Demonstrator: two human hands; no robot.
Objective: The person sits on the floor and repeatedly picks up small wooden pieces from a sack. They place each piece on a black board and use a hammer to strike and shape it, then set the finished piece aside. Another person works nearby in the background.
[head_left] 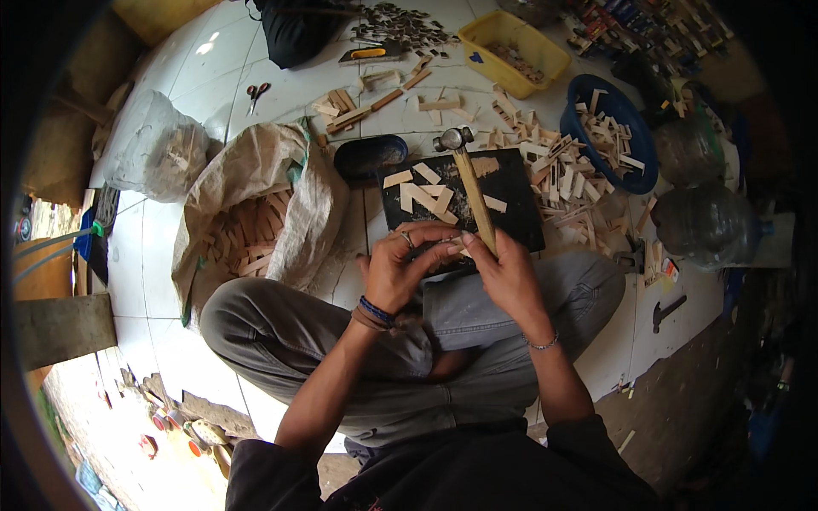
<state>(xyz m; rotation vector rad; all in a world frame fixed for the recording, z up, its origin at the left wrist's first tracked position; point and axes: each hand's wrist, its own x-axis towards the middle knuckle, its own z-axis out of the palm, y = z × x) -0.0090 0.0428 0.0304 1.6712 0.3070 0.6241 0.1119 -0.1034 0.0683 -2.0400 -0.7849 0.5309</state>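
My right hand point(509, 277) is closed around the lower end of a hammer's wooden handle point(475, 200), whose metal head point(453, 139) points away from me. My left hand point(399, 271), with a ring and wrist bands, is closed with its fingertips close to the right ones. A small pale piece shows between the two hands, mostly hidden by fingers; I cannot make out its shape. Just beyond the hands lies a black board point(530, 200). On it are several short pale wood pieces point(417, 198) and wood dust.
A woven sack point(319, 192) of wood pieces stands at left, beside a clear plastic bag point(160, 149). Loose wood parts point(558, 166), a blue basin point(652, 162) and a yellow tub point(550, 75) lie beyond. Scissors point(256, 96) and a second hammer point(669, 311) rest on the tiles.
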